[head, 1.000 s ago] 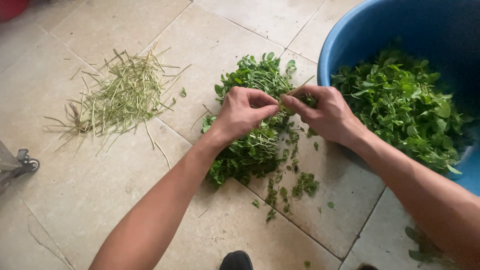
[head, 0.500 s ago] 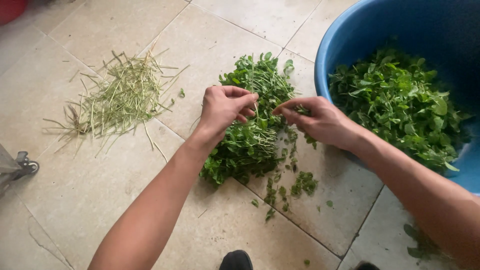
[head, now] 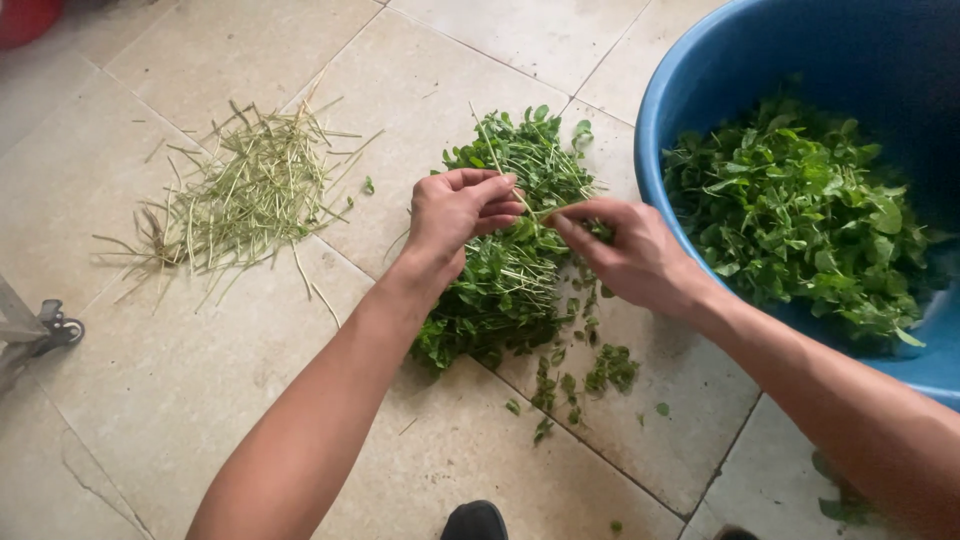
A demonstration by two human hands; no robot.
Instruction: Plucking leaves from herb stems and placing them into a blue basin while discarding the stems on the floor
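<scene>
Fingers: your left hand (head: 455,212) and right hand (head: 625,250) both pinch one thin green stem (head: 505,172).
Stem: held over the leafy pile (head: 505,290) mid-floor.
Nearby: blue tub (head: 700,80) at the floor's right edge; stripped stalks (head: 240,190) left.

Both forearms were bare to the frame's edge, with no sleeves, watch or rings on the left hand (head: 455,215) or right hand (head: 630,255). Below the forearms showed a dark shoe tip (head: 474,521).
</scene>
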